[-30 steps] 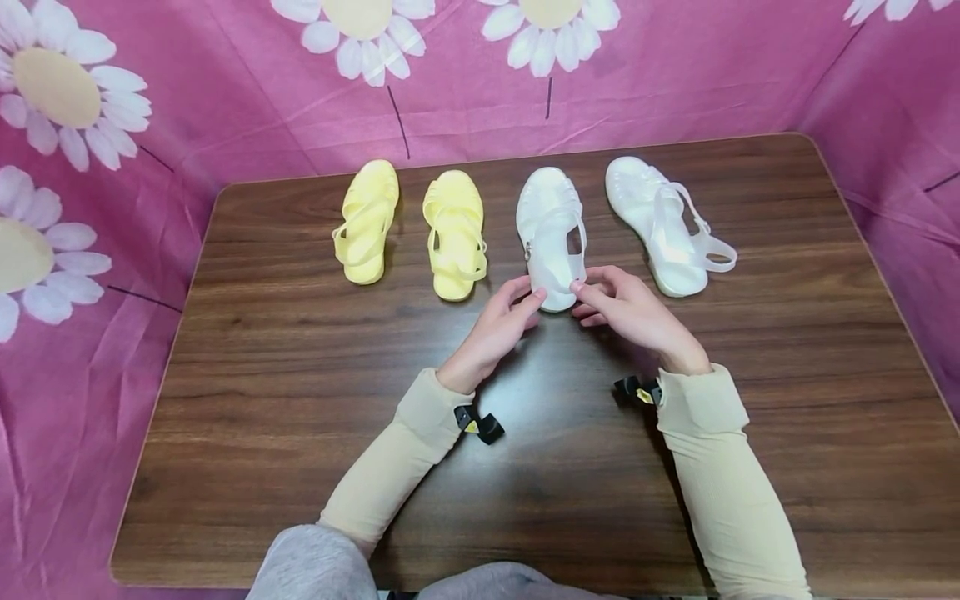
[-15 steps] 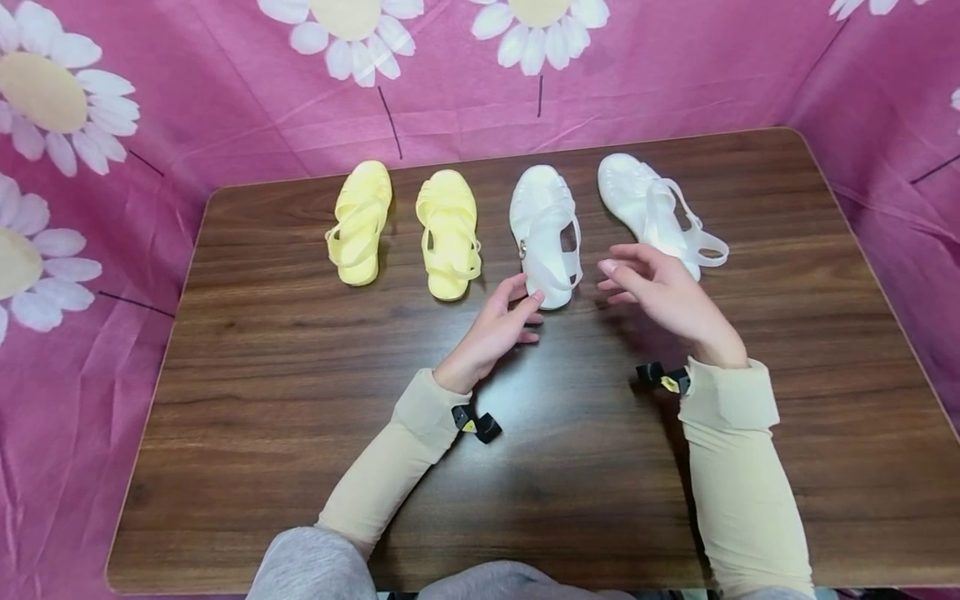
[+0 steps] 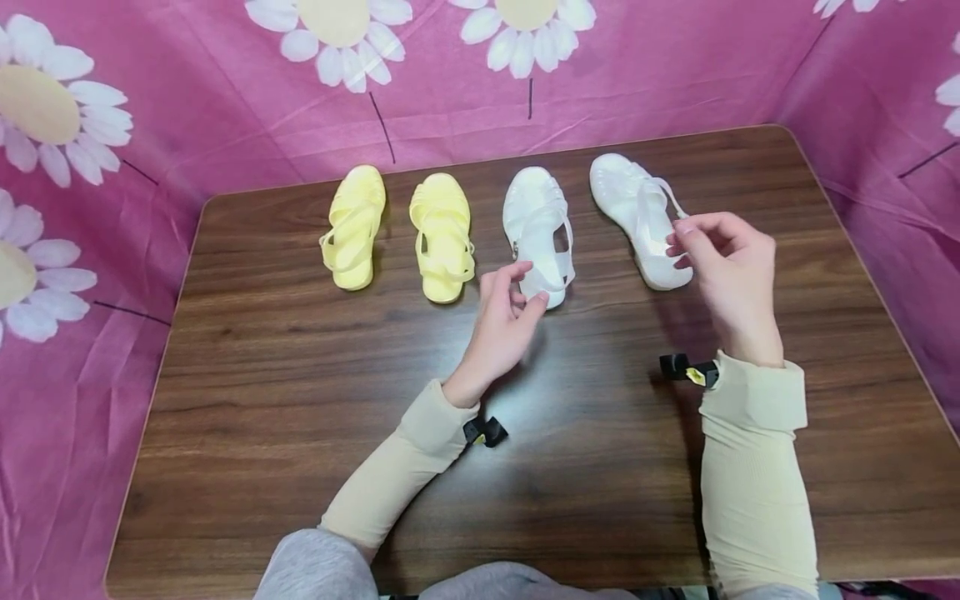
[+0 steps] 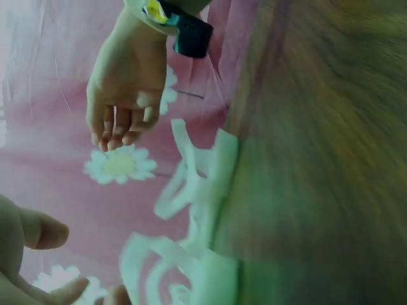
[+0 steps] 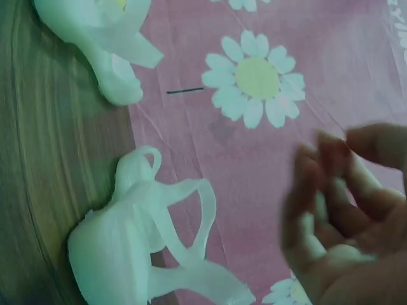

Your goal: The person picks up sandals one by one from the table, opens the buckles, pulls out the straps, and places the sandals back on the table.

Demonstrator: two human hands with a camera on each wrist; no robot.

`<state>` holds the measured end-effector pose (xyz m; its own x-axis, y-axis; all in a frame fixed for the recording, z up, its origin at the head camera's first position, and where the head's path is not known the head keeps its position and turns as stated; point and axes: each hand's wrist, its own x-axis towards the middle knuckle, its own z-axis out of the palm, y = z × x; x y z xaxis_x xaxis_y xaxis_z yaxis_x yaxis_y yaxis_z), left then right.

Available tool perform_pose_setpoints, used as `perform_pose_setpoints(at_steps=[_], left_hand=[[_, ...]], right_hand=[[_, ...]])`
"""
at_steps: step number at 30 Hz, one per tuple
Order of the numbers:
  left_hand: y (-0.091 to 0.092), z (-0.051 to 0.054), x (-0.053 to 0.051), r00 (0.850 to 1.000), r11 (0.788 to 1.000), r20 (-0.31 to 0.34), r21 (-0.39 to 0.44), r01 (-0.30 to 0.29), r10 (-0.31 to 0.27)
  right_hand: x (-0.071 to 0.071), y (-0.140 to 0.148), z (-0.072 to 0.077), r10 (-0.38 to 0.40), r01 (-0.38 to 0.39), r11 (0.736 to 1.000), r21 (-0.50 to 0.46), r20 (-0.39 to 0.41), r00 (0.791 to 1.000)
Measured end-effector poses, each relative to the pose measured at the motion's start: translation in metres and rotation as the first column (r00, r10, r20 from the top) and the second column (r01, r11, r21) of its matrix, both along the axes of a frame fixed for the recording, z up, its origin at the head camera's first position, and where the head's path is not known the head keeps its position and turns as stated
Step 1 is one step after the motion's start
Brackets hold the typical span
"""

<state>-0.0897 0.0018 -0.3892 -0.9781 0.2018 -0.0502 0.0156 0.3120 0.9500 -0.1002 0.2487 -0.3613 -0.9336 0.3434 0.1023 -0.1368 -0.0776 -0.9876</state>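
Above the heel of the left white sandal (image 3: 536, 217), my left hand (image 3: 498, 329) hovers with thumb and fingers parted and nothing between them. My right hand (image 3: 731, 275) is at the heel end of the right white sandal (image 3: 626, 192), hiding part of its strap. In the right wrist view, that hand (image 5: 350, 222) hangs apart from the nearer sandal (image 5: 114, 254), its fingers loosely bent and empty. The left wrist view shows the right hand (image 4: 127, 89) beyond the blurred white sandals (image 4: 222, 159).
Two yellow sandals, one (image 3: 356, 225) further left and one (image 3: 442, 237) beside the white pair, stand near the back edge of the brown wooden table (image 3: 300, 433). A pink cloth (image 3: 450, 125) with daisies hangs behind and at both sides.
My right hand has left the left white sandal and moved right to the other one's heel. My left hand has lifted slightly off the left white sandal's heel. The sandals keep their arrangement.
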Motion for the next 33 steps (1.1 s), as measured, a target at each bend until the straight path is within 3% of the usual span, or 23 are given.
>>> perform_pose_setpoints(at_steps=[2,4,8,11,14,16,19,22,24,26,30,33], left_hand=[[0.007,0.006,0.002,0.997,0.999,-0.074,0.019,0.030,-0.029],[0.016,0.011,0.002,0.990,0.996,-0.119,0.035,0.085,-0.080],[0.038,0.016,0.000,0.968,0.970,-0.098,0.056,0.238,-0.232],[0.056,0.013,-0.002,0.942,0.942,-0.026,0.027,0.335,-0.334],[0.074,0.006,-0.005,0.930,0.932,0.065,-0.005,0.362,-0.361],[0.087,0.001,-0.006,0.931,0.945,0.163,0.051,0.322,-0.326],[0.104,-0.005,-0.008,0.913,0.963,0.332,0.205,0.175,-0.236],[0.118,-0.009,-0.010,0.883,0.946,0.445,0.326,-0.005,-0.149],[0.125,-0.010,-0.013,0.875,0.937,0.474,0.340,-0.075,-0.102],[0.130,-0.011,-0.017,0.882,0.945,0.466,0.315,-0.093,-0.068],[0.136,-0.013,-0.023,0.932,0.990,0.361,0.138,-0.020,-0.031],[0.138,-0.014,-0.026,0.961,1.000,0.277,0.013,0.020,-0.023]], right_hand=[[-0.002,0.003,0.000,-0.123,0.121,0.992,-0.042,-0.036,0.992],[-0.005,0.007,-0.002,-0.236,0.233,0.971,-0.058,-0.044,0.971],[-0.010,0.017,-0.008,-0.370,0.368,0.926,-0.080,-0.012,0.929],[-0.013,0.023,-0.015,-0.383,0.389,0.917,-0.089,0.076,0.921],[-0.014,0.030,-0.022,-0.312,0.337,0.935,-0.113,0.196,0.930],[-0.014,0.034,-0.026,-0.224,0.270,0.953,-0.139,0.277,0.934],[-0.013,0.038,-0.032,-0.077,0.151,0.973,-0.173,0.377,0.923],[-0.013,0.038,-0.035,0.042,0.050,0.979,-0.198,0.435,0.899],[-0.013,0.038,-0.036,0.080,0.011,0.981,-0.195,0.454,0.887],[-0.012,0.038,-0.036,0.107,-0.009,0.977,-0.212,0.456,0.884],[-0.009,0.039,-0.035,0.157,-0.052,0.968,-0.246,0.428,0.890],[-0.007,0.038,-0.035,0.193,-0.083,0.959,-0.271,0.411,0.891]])
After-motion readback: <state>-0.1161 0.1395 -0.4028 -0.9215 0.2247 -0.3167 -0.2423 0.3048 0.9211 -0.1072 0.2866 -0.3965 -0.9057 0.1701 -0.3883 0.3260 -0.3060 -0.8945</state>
